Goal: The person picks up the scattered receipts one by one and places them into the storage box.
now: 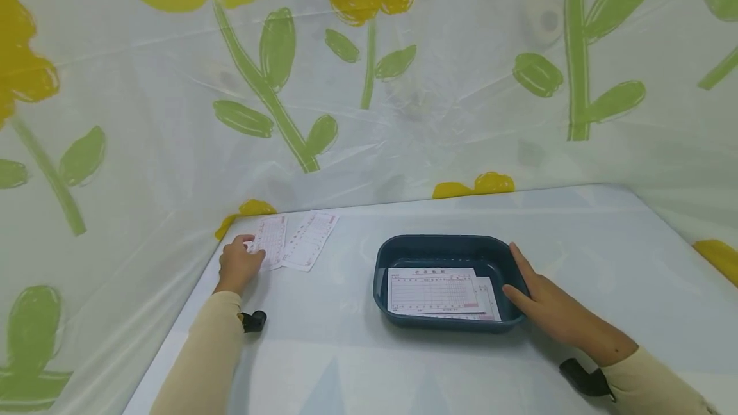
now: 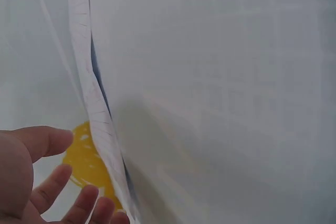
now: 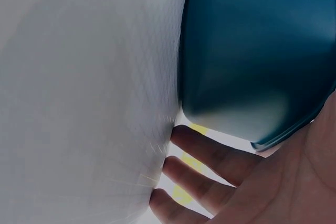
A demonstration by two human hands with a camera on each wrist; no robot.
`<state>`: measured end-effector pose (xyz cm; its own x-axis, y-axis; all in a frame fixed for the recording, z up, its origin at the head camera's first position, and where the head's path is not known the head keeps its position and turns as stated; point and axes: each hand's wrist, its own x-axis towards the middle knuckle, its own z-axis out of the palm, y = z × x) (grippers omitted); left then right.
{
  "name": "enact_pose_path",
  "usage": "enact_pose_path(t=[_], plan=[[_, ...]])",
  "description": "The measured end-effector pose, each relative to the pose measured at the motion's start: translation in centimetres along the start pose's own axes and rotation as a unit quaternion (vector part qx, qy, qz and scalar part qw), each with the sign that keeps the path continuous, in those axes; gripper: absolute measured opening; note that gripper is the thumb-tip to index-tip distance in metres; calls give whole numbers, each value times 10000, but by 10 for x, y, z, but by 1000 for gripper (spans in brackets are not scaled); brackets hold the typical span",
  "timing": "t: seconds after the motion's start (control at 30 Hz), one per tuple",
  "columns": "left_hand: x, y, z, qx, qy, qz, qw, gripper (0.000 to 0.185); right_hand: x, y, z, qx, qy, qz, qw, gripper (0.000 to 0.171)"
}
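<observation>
At the far left of the table, my left hand [image 1: 239,264] is at a printed paper slip [image 1: 271,239], thumb and fingers parted. In the left wrist view the slip's raised edge [image 2: 97,100] runs close past the fingertips [image 2: 86,195]. A second slip [image 1: 311,242] lies beside it, partly overlapping. On the right, my right hand [image 1: 550,309] holds the end of a dark blue plastic basin [image 1: 450,323], thumb over the rim. Below the basin's wall [image 3: 252,51], the other fingers [image 3: 194,150] reach down to the tabletop. Printed forms [image 1: 432,290] lie stacked inside the basin.
A white cloth [image 1: 334,351] covers the table. Behind it and to the left hangs a pale curtain [image 1: 432,133] with yellow flowers and green leaves, meeting the table's back edge. A small black device [image 1: 254,321] is strapped to each wrist.
</observation>
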<state>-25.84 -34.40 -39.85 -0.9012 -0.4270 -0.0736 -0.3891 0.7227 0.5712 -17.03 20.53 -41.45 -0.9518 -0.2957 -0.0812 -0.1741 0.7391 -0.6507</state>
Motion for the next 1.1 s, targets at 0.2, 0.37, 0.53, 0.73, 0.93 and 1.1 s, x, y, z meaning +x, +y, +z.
enact_pose_path(t=[0.2, 0.37, 0.53, 0.73, 0.93, 1.1], plan=[[3, -3, 2, 97, -177, -108, 9997, 66, 0, 2, 1, 5, 34, -12, 10000, 86], [0, -2, 2, 284, -361, -268, 9986, 73, 0, 2, 1, -15, 38, -21, 10000, 86], [-1, -2, 2, 501, -444, -355, 9971, 79, 0, 1, 1, -27, 60, -63, 10000, 86], [-1, -3, 3, 740, -457, -320, 9957, 81, -1, 1, 0, 30, 65, -78, 9999, 86], [-2, -2, 2, 703, -435, -381, 9958, 82, -1, 0, -1, 45, 61, -76, 9999, 87], [-3, -1, 1, 559, -409, -498, 9964, 84, -1, 0, -1, 56, 27, -66, 10000, 87]])
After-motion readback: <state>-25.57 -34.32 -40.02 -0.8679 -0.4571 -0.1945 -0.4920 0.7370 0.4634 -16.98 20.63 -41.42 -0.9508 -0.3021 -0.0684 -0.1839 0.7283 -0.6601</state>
